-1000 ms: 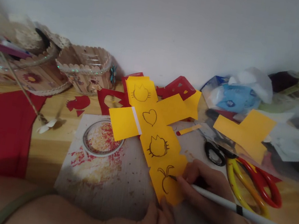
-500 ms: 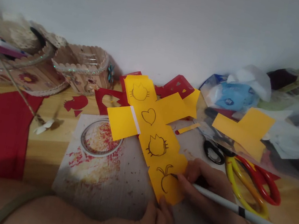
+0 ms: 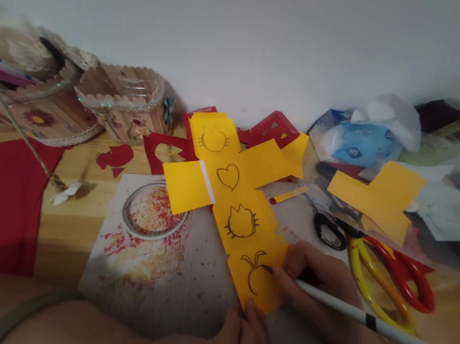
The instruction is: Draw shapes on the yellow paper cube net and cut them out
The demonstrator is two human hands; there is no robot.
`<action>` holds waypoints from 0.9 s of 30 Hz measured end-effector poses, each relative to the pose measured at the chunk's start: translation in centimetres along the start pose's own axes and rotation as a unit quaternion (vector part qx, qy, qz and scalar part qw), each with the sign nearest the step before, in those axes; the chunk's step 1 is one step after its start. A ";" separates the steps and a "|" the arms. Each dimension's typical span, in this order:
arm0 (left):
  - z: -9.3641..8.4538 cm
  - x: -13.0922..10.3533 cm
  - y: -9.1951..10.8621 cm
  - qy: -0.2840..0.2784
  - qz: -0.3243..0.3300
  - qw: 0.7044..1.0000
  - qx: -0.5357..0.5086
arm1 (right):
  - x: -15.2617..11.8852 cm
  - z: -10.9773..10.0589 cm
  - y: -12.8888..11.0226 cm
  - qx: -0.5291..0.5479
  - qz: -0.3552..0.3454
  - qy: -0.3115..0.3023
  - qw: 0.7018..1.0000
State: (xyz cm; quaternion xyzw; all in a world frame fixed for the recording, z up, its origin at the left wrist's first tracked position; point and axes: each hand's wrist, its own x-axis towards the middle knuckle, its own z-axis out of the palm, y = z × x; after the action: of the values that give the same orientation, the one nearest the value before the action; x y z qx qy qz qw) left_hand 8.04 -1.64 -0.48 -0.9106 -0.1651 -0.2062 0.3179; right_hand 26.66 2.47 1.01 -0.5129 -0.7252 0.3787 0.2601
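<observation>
At yellow paper point(image 3: 232, 199), right hand point(image 3: 315, 270) (fingers point(image 3: 282, 279) around pen point(image 3: 344, 306))

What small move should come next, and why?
Probably curve the pen down to close the round outline: its right side looks open, the right hand holds the tip near its top, and the left hand touches the paper.

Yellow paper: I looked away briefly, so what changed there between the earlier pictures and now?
The view shifted slightly, leaving the yellow paper a touch higher and left in frame. Nothing was taken or let go: the right hand still holds the white pen at the lowest drawing; the left hand stays at the near edge.
</observation>
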 end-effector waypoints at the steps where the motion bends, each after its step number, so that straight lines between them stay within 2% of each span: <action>1: 0.0 0.0 0.0 -0.002 0.003 1.000 -0.002 | 0.0 0.0 0.0 0.001 -0.003 -0.001 1.000; 6: -0.1 -0.1 -0.1 -0.008 0.016 1.000 0.004 | 0.1 -0.2 -0.2 -0.004 -0.001 -0.010 1.000; 12: -0.2 -0.2 -0.4 -0.023 0.032 0.999 -0.009 | 0.2 0.0 0.0 -0.004 -0.002 0.026 1.000; 23: 0.2 0.0 0.0 0.015 -0.002 1.000 0.011 | 0.4 -0.1 -0.5 -0.010 -0.014 0.023 1.000; 27: 0.1 -0.2 0.0 0.003 0.010 1.000 -0.002 | 0.5 -0.2 -0.8 -0.008 -0.007 0.019 1.000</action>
State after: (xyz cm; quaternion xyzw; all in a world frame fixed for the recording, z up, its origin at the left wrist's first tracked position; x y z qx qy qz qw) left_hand 7.95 -1.56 -0.65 -0.9121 -0.1553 -0.2058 0.3187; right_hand 26.18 2.84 1.73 -0.5170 -0.7265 0.3617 0.2722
